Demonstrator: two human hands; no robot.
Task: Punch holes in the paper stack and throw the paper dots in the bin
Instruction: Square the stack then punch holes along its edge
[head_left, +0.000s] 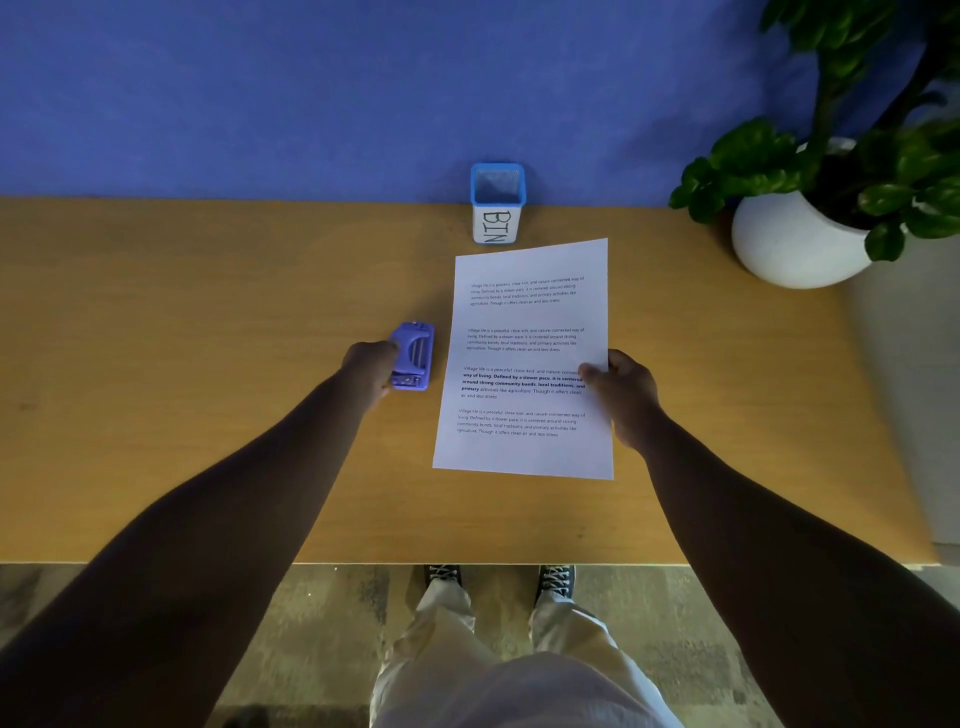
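A white printed paper stack (524, 358) lies on the wooden table (208, 338), slightly skewed. My right hand (626, 395) grips its right edge, thumb on top of the page. To the left of the paper sits a purple hole punch (411, 356); my left hand (371, 376) is wrapped around its left side. Behind the paper, against the blue wall, stands a small blue mesh container with a white label reading BIN (497, 205). No paper dots are visible.
A white pot (789, 244) with a leafy green plant stands at the table's back right corner. The table's front edge runs just above my shoes and the floor. A blue wall closes off the back.
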